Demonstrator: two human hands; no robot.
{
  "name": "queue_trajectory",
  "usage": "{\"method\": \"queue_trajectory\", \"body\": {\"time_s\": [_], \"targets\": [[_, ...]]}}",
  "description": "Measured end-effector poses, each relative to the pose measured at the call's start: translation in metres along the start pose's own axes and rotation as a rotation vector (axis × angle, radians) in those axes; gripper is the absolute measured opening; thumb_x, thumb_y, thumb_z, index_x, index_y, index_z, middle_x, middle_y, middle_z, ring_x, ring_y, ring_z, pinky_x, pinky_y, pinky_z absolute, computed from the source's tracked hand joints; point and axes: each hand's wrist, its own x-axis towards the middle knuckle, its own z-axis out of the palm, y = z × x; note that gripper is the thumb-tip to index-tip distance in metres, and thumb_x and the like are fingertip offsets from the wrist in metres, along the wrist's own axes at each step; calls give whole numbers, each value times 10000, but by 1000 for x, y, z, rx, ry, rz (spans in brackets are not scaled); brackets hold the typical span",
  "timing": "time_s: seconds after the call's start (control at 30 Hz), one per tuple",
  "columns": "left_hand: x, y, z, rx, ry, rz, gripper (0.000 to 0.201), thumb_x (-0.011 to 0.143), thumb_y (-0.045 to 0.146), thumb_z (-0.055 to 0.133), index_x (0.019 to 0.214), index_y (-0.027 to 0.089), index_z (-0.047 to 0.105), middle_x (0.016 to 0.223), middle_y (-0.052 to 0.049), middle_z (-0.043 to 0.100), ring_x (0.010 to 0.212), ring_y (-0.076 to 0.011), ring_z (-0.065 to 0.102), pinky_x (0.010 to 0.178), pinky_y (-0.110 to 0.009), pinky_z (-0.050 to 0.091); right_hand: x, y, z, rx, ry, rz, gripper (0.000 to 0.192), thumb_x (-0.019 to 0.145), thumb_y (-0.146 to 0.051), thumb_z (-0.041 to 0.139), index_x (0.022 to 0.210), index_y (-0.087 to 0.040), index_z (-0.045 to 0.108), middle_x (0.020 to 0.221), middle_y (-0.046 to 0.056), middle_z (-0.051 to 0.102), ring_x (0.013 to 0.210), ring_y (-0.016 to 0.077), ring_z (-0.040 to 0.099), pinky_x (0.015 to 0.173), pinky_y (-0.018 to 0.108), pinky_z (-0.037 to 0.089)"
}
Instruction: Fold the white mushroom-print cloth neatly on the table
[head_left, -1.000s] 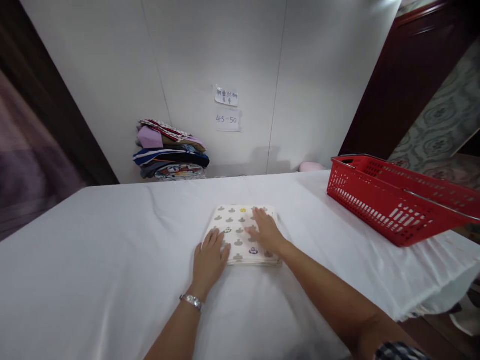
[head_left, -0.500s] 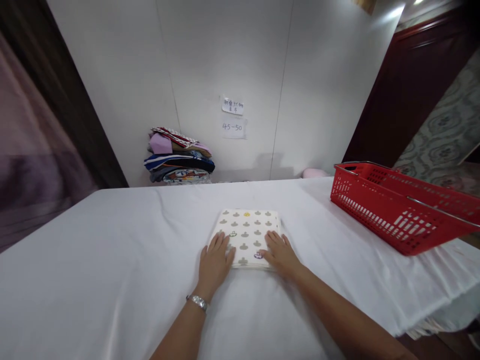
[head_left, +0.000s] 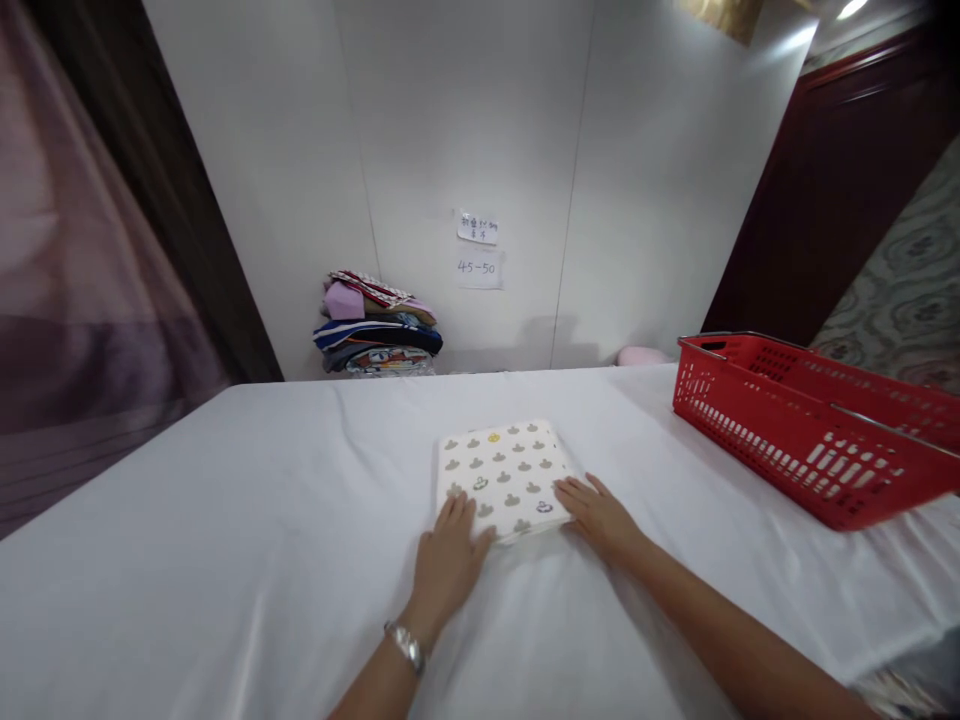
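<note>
In the head view, my left hand (head_left: 448, 560) lies open, palm down, at the near left corner of a folded cloth (head_left: 510, 470), its fingertips on the top and the thumb set apart at the near edge. My right hand (head_left: 600, 515) is also open, fingers loosely spread, touching the cloth's right side by the near corner. The cloth, white with grey motifs and a yellow one, lies flat and slightly turned in the middle of the white-covered surface (head_left: 187, 560). A silvery bracelet (head_left: 405, 645) circles my left wrist. A red basket (head_left: 795, 440) stands on the right part of the surface, well apart from the cloth. Beyond the far edge, a stack of folded fabrics (head_left: 379, 325) rises near the pale wall (head_left: 465, 110); a paper (head_left: 480, 268) there reads "45-50".
</note>
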Motion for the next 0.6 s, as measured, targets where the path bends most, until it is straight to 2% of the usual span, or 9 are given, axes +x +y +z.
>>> {"method": "queue_trajectory", "body": {"time_s": [0.07,0.13,0.2,0.27,0.37,0.5,0.6], "targets": [[-18,7,-4,-36,-45,44,592,887,527,360,1370,192,431,1495,-78,331,1393,-237,258,1013,-400,390,-6,10,-13,23,-27,29,455,903,-233,447,1358,-242,460,1426,82,431,1341,254,359,1121,532,194],[-26,10,-12,-50,-47,73,525,890,529,355,1286,231,527,1443,-62,425,1347,-240,351,995,-389,406,-9,8,-28,79,-75,48,466,896,-265,454,1361,-242,456,1440,76,413,1353,249,339,1127,523,182],[-21,10,-22,-30,0,83,463,918,492,306,1184,253,601,1365,-51,520,1290,-236,429,983,-401,408,-4,-5,-41,154,-102,63,496,901,-343,448,1385,-234,425,1456,74,388,1367,244,312,1139,506,155],[-6,10,-27,20,91,83,466,919,475,323,1229,235,576,1394,-63,489,1332,-250,368,1046,-444,334,8,-22,-47,226,-61,69,561,917,-445,405,1431,-228,347,1492,66,322,1393,232,251,1153,474,121],[17,9,-17,79,144,97,535,907,468,366,1358,195,456,1491,-86,337,1401,-273,220,1113,-510,193,31,-36,-39,266,-19,87,639,922,-536,340,1469,-219,251,1536,57,201,1421,220,149,1156,438,109],[26,1,8,60,72,50,584,917,468,326,1432,194,333,1522,-84,257,1416,-265,177,1098,-523,224,42,-28,-13,217,-135,172,719,910,-583,313,1460,-121,271,1533,128,181,1425,251,121,1148,434,114],[22,-3,15,63,74,31,585,918,472,317,1444,216,306,1531,-72,233,1421,-258,158,1104,-535,202,37,-20,-2,216,-146,161,733,914,-593,289,1453,-97,282,1535,133,176,1427,243,115,1152,415,103]]}}
